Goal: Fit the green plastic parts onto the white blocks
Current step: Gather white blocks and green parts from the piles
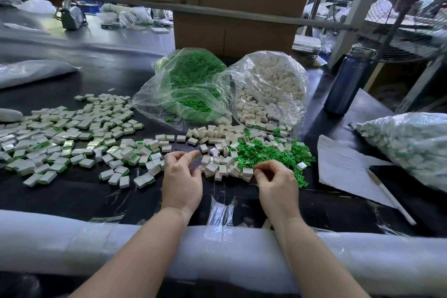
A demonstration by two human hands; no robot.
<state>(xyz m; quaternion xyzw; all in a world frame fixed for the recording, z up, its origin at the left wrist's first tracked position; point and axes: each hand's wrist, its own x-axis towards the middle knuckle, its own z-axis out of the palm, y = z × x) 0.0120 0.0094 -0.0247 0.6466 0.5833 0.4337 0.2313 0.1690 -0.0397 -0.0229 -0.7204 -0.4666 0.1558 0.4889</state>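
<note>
We find the work laid out on a dark bench (72, 191) with a white foam pad (96, 244) along its near edge. The left hand (181, 181) hovers near the middle of the bench, forefinger and thumb extended and parted, holding nothing that we can see. The right hand (275, 181) has its fingers curled, tips drawn together beside a small white plastic block (248, 172); whether it pinches that block or a green part we cannot tell.

The loose white rectangular plastic blocks (222, 164) lie heaped just beyond both hands. The small green plastic parts (266, 155) are scattered to their right, the two heaps touching and partly mixed. Blocks with green fitted (60, 147) spread toward the left edge. At the far side stand a clear plastic bag of green parts (191, 84) and a clear plastic bag of white blocks (273, 84); a sheet of white paper (343, 167) lies near the right edge.

In our judgement the step in hand is picking one block and one green part. We advise taking a single piece in each hand, turning the block's open slot toward the part, aligning squarely before pressing, and pushing until it seats flush.
</note>
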